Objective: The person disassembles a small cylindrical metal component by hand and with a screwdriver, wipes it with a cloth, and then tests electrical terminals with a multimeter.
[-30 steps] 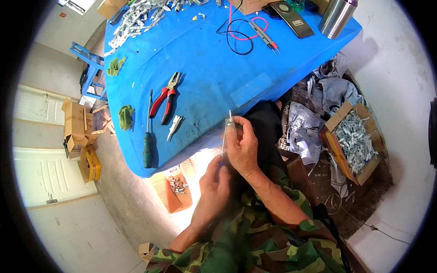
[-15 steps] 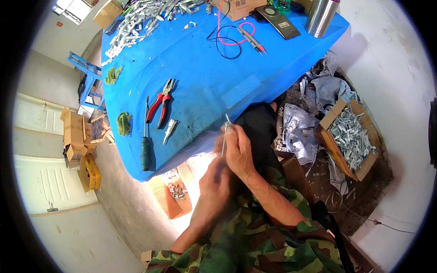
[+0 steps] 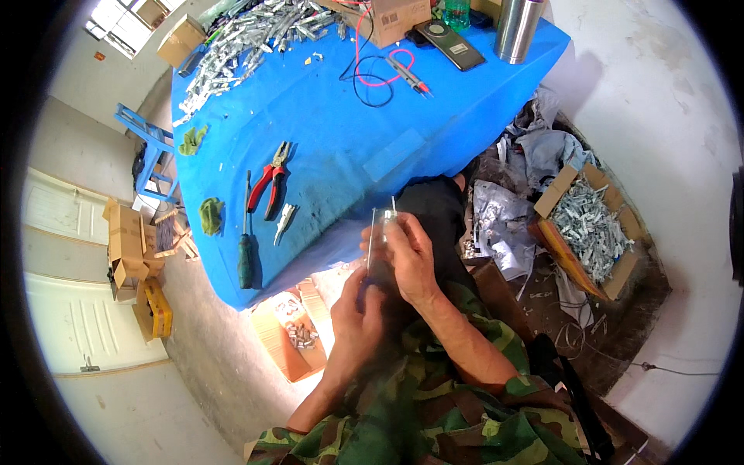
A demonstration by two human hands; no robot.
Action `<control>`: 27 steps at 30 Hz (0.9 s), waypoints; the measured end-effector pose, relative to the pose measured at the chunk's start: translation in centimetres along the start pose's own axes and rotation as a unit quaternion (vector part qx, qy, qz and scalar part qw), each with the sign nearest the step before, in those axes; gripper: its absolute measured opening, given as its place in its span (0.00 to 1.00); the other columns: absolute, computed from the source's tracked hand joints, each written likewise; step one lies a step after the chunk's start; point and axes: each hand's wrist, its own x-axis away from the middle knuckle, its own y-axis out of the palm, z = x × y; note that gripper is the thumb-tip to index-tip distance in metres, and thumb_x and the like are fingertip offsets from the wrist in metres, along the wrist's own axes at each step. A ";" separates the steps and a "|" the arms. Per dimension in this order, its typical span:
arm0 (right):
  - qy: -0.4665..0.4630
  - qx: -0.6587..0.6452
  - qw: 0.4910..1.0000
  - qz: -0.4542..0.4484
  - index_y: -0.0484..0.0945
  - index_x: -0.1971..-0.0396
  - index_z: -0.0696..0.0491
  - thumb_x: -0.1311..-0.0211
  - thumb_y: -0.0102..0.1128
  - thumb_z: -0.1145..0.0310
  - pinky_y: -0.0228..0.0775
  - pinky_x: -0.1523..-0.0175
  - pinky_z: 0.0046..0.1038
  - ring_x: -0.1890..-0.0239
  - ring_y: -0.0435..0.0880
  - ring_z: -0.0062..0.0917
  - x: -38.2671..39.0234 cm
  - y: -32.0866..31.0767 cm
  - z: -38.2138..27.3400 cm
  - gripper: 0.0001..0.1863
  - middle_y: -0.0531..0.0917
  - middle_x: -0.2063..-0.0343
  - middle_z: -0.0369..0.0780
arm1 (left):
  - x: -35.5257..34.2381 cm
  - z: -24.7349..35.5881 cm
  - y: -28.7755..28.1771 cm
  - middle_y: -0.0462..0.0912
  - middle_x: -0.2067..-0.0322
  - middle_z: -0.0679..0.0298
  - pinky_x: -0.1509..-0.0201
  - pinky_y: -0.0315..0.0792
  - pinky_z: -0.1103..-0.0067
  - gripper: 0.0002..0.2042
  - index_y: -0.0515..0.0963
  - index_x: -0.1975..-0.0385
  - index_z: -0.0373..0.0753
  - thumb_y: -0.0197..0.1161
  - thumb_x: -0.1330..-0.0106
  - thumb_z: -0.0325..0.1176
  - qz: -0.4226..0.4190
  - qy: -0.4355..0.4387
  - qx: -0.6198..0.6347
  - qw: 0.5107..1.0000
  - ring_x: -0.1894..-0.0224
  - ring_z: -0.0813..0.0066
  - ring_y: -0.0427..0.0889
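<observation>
Head view, room: pale walls (image 3: 659, 155) stood around, with white doors (image 3: 105, 322) well to the left of the pliers (image 3: 277, 165).
Worktop: it (image 3: 333, 132) was covered in blue and lay under the pliers.
Left hand: this hand (image 3: 356, 316), right of the pliers and nearer the person, was clamped on a thin-shafted tool (image 3: 371, 239), its shaft pointing away from the person.
Right hand: this hand (image 3: 411, 260), farther right of the pliers, had its fingers closed on a small pale piece (image 3: 387, 218); blur hid whether the shaft touched it.
Green-handled screwdriver: it (image 3: 245, 260) lay just left of the pliers.
Small white part: it (image 3: 284, 223) lay just nearer the person than the pliers.
Silvery heap: it (image 3: 248, 50) spread beyond the pliers.
Test probes: these (image 3: 411, 78) lay beyond the pliers, to the right.
Cardboard box: it (image 3: 559, 190) held silvery pieces (image 3: 590, 225), well right of the pliers.
</observation>
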 end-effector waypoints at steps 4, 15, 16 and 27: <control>-0.002 -0.003 1.000 0.019 0.73 0.48 0.56 0.20 0.52 0.65 0.82 0.57 0.27 0.58 0.88 0.28 0.9 0.1 -0.5 0.11 0.86 0.56 0.45 | 0.2 1.1 -0.4 0.80 0.71 0.69 0.70 0.67 0.85 0.16 0.75 0.39 0.34 0.55 0.22 0.29 0.043 0.003 0.023 0.999 0.73 0.86 0.74; -0.041 0.051 0.998 -0.003 0.72 0.50 0.57 0.25 0.60 0.69 0.80 0.57 0.24 0.58 0.86 0.21 2.5 0.6 -2.2 0.11 0.86 0.54 0.42 | 1.8 1.2 -2.9 0.79 0.72 0.69 0.74 0.63 0.86 0.14 0.76 0.41 0.34 0.56 0.23 0.30 -0.030 -0.093 0.140 0.985 0.76 0.88 0.71; -0.034 0.041 0.999 0.001 0.72 0.50 0.57 0.25 0.60 0.70 0.80 0.57 0.24 0.58 0.86 0.21 2.2 0.7 -2.2 0.11 0.86 0.54 0.42 | 1.6 1.2 -3.1 0.79 0.72 0.70 0.73 0.64 0.86 0.14 0.76 0.41 0.35 0.56 0.23 0.30 -0.042 -0.110 0.144 0.983 0.75 0.88 0.72; -0.009 0.002 0.999 0.047 0.72 0.51 0.60 0.28 0.62 0.75 0.80 0.55 0.24 0.59 0.86 0.20 -2.0 0.4 -1.2 0.11 0.86 0.57 0.42 | -0.3 -1.4 -4.3 0.80 0.75 0.67 0.80 0.60 0.86 0.14 0.76 0.43 0.33 0.55 0.22 0.32 -0.023 -0.209 0.121 0.970 0.82 0.88 0.69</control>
